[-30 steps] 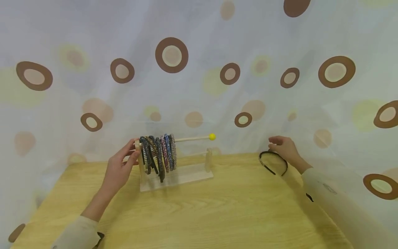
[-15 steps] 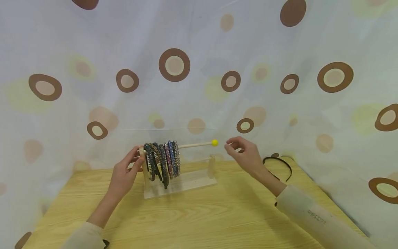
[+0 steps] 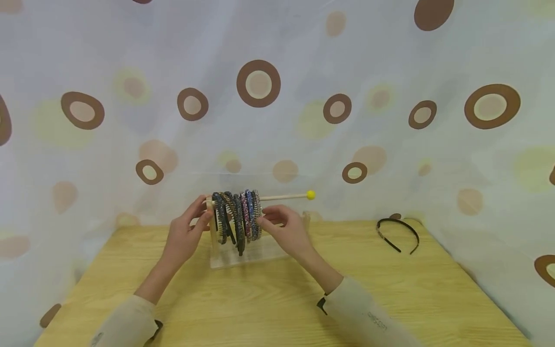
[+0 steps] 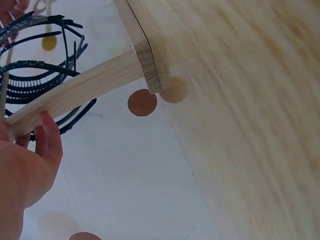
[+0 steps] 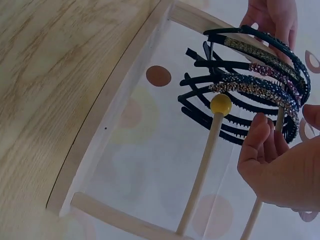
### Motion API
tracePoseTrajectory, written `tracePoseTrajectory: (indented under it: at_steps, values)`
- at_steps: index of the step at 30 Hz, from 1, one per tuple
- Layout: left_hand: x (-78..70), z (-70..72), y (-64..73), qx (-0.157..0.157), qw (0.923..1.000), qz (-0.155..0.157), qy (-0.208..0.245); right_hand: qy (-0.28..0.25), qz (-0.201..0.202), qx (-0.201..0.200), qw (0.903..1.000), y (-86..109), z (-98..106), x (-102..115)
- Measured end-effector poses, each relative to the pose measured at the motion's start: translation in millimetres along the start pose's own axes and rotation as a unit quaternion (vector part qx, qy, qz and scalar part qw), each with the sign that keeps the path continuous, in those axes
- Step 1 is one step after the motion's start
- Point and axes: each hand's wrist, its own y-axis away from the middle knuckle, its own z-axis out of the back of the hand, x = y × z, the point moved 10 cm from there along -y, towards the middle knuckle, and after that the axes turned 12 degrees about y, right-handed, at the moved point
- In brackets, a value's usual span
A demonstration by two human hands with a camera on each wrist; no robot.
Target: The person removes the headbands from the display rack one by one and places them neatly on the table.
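Observation:
On a wooden rack [image 3: 225,262], several glittery toothed headbands [image 3: 239,217] hang packed together at the left of its upper rod [image 3: 286,197]. My left hand [image 3: 184,236] grips the top of the rack's left upright [image 4: 90,84], fingers wrapped on the wood in the left wrist view. At the row's right end, my right hand [image 3: 290,236] has its loosely bent fingertips right at the silver headband [image 3: 256,198]. In the right wrist view, those fingers [image 5: 259,137] and the thumb stand apart near the headband's lower edge. The rack's right upright is partly hidden behind this hand.
A single dark headband [image 3: 394,220] lies on the wood-grain table [image 3: 269,308] at the right. The upper rod ends in a yellow ball [image 3: 310,195]; another yellow ball [image 5: 220,105] caps a lower rod. A spotted white curtain [image 3: 286,140] rises behind the table.
My right hand has moved left from beside the loose headband to the hanging row; that headband stays on the table. My left hand keeps its grip. The view has shifted slightly.

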Motion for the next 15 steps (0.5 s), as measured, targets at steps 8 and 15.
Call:
tracePoseTrajectory:
  at_steps: [8,15]
  values:
    - [-2.5,-4.6,-3.4,0.007,0.9999,0.01,0.005,-0.028,0.006,-0.033,0.9991,-3.6,-1.4,3.3]
    - [-4.1,-0.2,0.2,0.005,0.9998,0.011,-0.013,-0.051,0.013,-0.043,0.9977,-4.7,-0.7,6.1]
